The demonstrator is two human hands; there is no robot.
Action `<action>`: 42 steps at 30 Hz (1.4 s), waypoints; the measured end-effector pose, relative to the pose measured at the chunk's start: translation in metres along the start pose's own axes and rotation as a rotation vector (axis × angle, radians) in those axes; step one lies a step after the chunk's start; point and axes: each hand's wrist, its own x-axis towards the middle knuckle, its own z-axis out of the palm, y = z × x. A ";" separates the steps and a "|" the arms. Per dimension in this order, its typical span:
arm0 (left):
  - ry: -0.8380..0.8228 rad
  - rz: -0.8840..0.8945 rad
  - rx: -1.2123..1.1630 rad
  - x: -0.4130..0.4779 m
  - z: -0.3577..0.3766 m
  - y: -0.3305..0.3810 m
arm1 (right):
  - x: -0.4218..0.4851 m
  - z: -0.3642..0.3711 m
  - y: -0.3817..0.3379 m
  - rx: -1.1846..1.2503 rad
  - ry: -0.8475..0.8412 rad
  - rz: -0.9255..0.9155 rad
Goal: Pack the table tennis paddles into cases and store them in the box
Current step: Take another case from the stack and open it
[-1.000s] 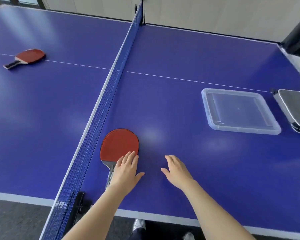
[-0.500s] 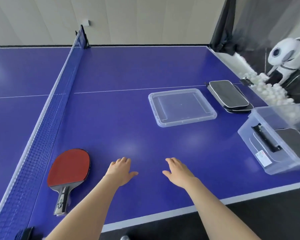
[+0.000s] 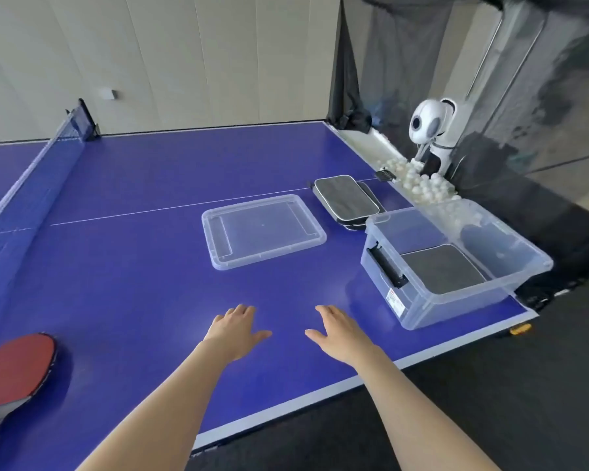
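- A red paddle (image 3: 16, 363) is lying flat on the blue bench (image 3: 143, 287) at the far left, its handle running out past the lower left corner of the view, well apart from both hands.
- A clear box (image 3: 456, 263) is sitting at the bench's right corner, open at the top, with one dark case (image 3: 442, 268) lying flat inside it.
- More dark cases (image 3: 346, 197) are lying stacked just beyond the box, near the bench's right edge.
- The clear lid (image 3: 262, 231) is resting on the bench, left of the stack and the box, touching neither.
- The left hand (image 3: 237, 331) is hovering palm down over the bare bench, fingers spread and loose, gripping nothing.
- The right hand (image 3: 340, 329) is hovering beside it, also palm down with fingers extended, empty, nearer the box than the paddle.
- The net (image 3: 28, 188) is stretching across the bench at the left.
- White balls (image 3: 419, 185) are piling in a tray past the right edge, beside a white ball machine (image 3: 430, 129) standing in front of dark netting (image 3: 405, 62).
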 end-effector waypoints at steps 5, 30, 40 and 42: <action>0.000 0.003 0.012 0.017 -0.008 0.036 | 0.004 -0.023 0.034 0.013 0.014 -0.003; 0.056 -0.073 -0.119 0.262 -0.108 0.076 | 0.239 -0.175 0.129 0.015 0.115 -0.044; 0.062 -0.183 -0.281 0.345 -0.111 0.135 | 0.315 -0.231 0.223 0.036 0.081 0.013; 0.063 -0.202 -0.323 0.369 -0.107 0.150 | 0.331 -0.239 0.245 0.030 0.074 0.019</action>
